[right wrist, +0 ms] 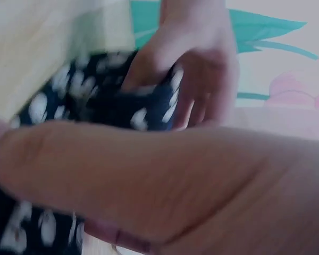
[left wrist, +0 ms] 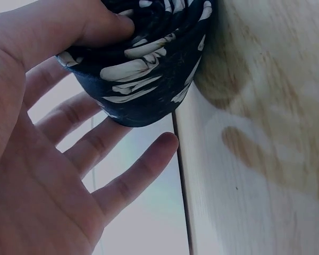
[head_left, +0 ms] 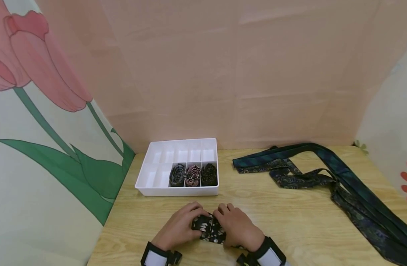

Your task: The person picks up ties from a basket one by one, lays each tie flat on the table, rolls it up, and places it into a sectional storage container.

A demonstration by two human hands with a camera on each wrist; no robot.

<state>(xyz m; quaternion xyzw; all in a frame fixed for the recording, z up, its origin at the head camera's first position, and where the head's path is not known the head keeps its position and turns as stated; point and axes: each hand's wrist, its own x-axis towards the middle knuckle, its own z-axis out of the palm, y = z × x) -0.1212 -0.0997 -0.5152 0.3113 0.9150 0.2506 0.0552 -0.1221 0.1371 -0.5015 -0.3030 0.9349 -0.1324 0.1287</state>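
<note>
A black necktie with a white floral print is partly rolled up between the two hands, low over the near part of the table. My left hand pinches the rolled end. In the left wrist view its thumb presses into the coil of the tie, with the other fingers spread behind and below. On the other side, my right hand grips the flatter stretch of the tie. The right thumb crosses over the printed cloth in the right wrist view, covering part of it.
Beyond the hands stands a white divided tray, with three rolled ties in front-row compartments at its right. Dark green and patterned neckties lie stretched out along the table's right side. A pinkish cloth backdrop rises behind the table.
</note>
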